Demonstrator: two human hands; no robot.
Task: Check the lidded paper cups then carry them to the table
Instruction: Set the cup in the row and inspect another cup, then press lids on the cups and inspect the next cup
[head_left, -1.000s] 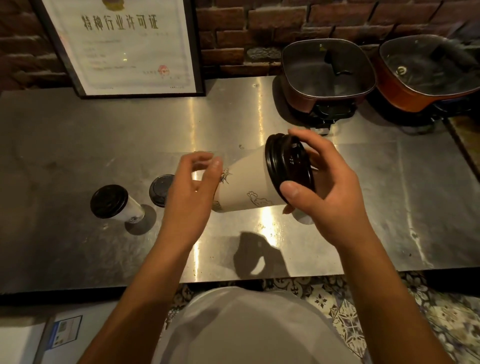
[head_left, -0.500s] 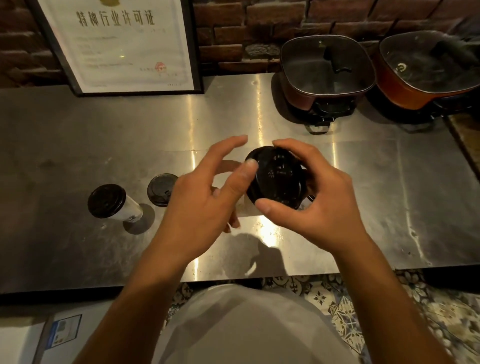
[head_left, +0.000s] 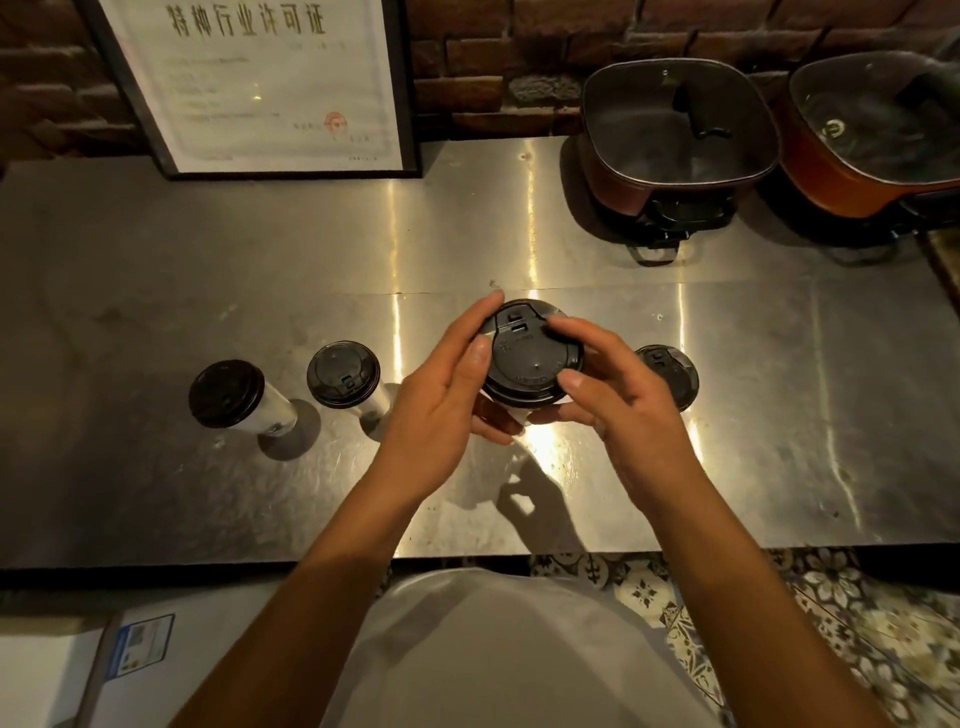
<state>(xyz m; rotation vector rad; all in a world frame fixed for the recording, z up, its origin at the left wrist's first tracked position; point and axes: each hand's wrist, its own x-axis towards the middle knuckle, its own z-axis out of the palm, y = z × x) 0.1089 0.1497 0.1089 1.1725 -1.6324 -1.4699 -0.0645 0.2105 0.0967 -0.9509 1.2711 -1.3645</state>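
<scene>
I hold one white paper cup with a black lid (head_left: 524, 358) upright above the steel counter (head_left: 156, 291), its lid facing me. My left hand (head_left: 441, 395) grips the cup's left side, fingers curled under it and thumb on the lid's rim. My right hand (head_left: 613, 395) pinches the lid's right rim between thumb and forefinger. Two more lidded cups stand on the counter to the left, one far left (head_left: 228, 397) and one nearer (head_left: 345, 376). Another lidded cup (head_left: 672, 371) stands behind my right hand, partly hidden.
A framed certificate (head_left: 260, 83) leans on the brick wall at the back left. Two square electric pots with glass lids (head_left: 675, 130) (head_left: 878, 135) sit at the back right. The counter's front edge runs just before my body, with patterned floor tiles (head_left: 779, 623) below.
The cup went from lying tilted sideways to upright with the lid toward me. My left hand moved from the cup's base up to the lid's rim. The camera view shifted, revealing the cup on the right.
</scene>
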